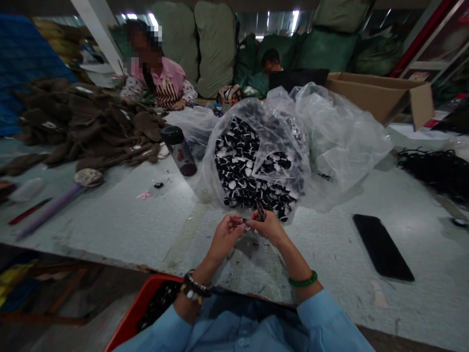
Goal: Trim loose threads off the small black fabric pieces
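Observation:
My left hand pinches a small black piece between thumb and fingers, just in front of an open clear plastic bag. My right hand meets it from the other side, its fingertips closed at the same piece. A dark, narrow tool, perhaps thread snips, sticks up from the right hand's grip; its lower part is hidden. Inside the bag lies a heap of small black-and-white pieces. What the small pieces are is too fine to tell.
A tumbler stands left of the bag. A phone lies at right, black cords beyond it. Brown fabric pieces, a purple-handled tool and a red pen-like item are at left. A red bin sits below the edge. Two people sit opposite.

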